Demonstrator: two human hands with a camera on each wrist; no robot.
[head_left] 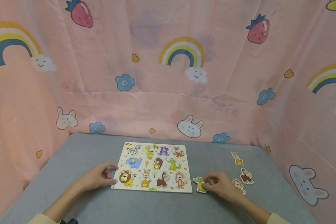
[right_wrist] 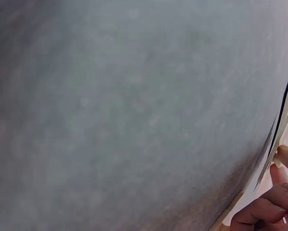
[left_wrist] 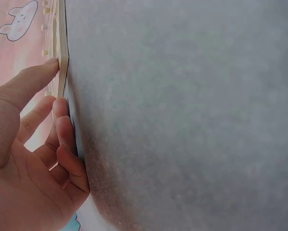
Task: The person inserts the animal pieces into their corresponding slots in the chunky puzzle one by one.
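A white wooden animal puzzle board [head_left: 141, 183] lies on the grey table, showing several animals, among them a lion, an elephant and a crocodile. At its lower left corner my left hand [head_left: 96, 177] holds the edge; the left wrist view shows the thumb and fingertips against the board's wooden edge [left_wrist: 63, 43]. Just right of the board, my right hand [head_left: 219, 186] pinches a green crocodile puzzle piece [head_left: 198, 184] between thumb and finger. In the right wrist view, the right hand [right_wrist: 273, 202] is partly cut off, with a small pale knob at the fingertips.
Loose kangaroo [head_left: 237, 158], gorilla [head_left: 246, 176] and monkey [head_left: 239, 186] puzzle pieces lie on the table [head_left: 156, 208] beyond and beside the right hand. A pink patterned cloth [head_left: 145, 109] hangs behind and around the table.
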